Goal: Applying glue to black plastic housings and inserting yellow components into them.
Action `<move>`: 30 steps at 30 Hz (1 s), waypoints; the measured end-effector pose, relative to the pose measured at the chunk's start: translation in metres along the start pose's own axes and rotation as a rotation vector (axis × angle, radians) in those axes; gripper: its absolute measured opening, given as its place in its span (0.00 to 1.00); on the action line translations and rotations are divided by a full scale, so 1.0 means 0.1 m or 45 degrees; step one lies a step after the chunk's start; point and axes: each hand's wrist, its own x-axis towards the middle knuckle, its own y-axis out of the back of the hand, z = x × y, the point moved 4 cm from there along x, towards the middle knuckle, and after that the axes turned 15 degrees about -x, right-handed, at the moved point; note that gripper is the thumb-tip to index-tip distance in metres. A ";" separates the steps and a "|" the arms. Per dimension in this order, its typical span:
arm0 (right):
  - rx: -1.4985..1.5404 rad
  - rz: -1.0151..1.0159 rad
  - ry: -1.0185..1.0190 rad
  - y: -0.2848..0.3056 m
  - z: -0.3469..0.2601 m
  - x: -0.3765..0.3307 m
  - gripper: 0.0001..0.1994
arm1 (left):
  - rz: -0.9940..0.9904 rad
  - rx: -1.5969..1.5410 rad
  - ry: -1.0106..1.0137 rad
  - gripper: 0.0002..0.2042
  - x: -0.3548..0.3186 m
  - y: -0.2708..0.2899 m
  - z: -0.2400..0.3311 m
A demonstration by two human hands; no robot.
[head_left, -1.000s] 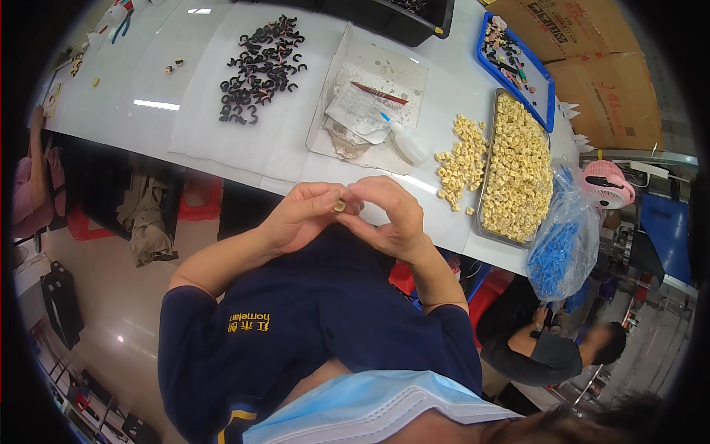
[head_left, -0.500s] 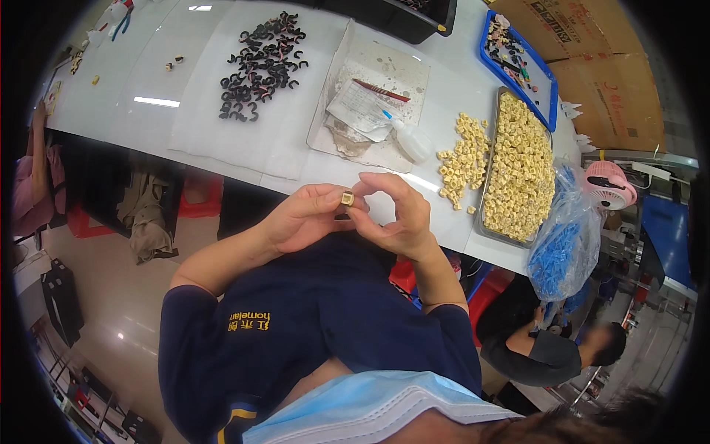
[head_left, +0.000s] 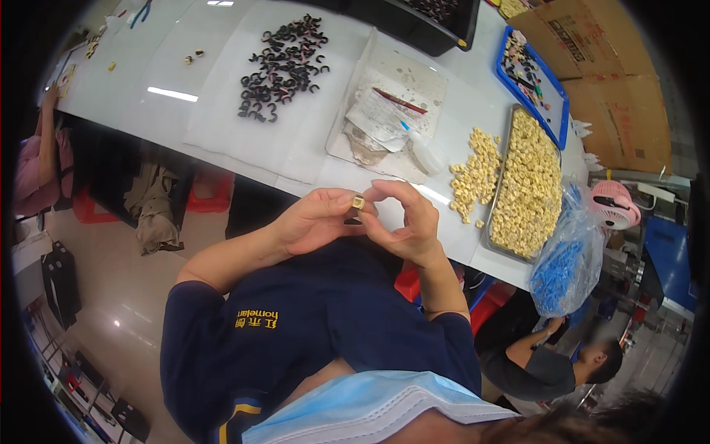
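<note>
A small square cream piece (head_left: 358,201) with a hollow-looking top and a dark edge sits between my hands, just off the table's front edge. My left hand (head_left: 316,219) pinches it from the left between thumb and fingers. Thumb and forefinger of my right hand (head_left: 411,222) form a ring and meet at its right side. Part of the piece is covered by fingertips. Many similar cream pieces lie loose (head_left: 475,172) on the table to the right, and more fill a clear tray (head_left: 489,235) beside them. Black C-shaped pieces (head_left: 284,68) are spread out at the far left.
Past my hands lies a stained white board (head_left: 390,66) with a paper slip (head_left: 370,112), a red pen (head_left: 400,101) and a blue-tipped squeeze bottle (head_left: 427,154). A blue tray (head_left: 565,118), black bin (head_left: 425,37), pink fan (head_left: 614,204) and plastic bag (head_left: 560,275) stand around. Another person (head_left: 543,370) sits lower right.
The view has shifted a little, so the table's things appear farther right and mostly lower. Both hands still hold the cream piece, which shows its square face a bit differently.
</note>
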 end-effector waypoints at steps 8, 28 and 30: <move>0.067 0.015 -0.031 -0.22 0.04 0.03 0.25 | 0.088 0.150 -0.080 0.12 -0.11 0.00 0.26; -0.175 0.226 -0.425 0.10 0.39 -0.21 0.16 | 0.599 2.652 -1.512 0.06 -0.10 0.25 2.45; -0.160 0.242 -0.449 0.13 0.43 -0.24 0.15 | 0.571 2.637 -1.483 0.06 -0.03 0.26 2.51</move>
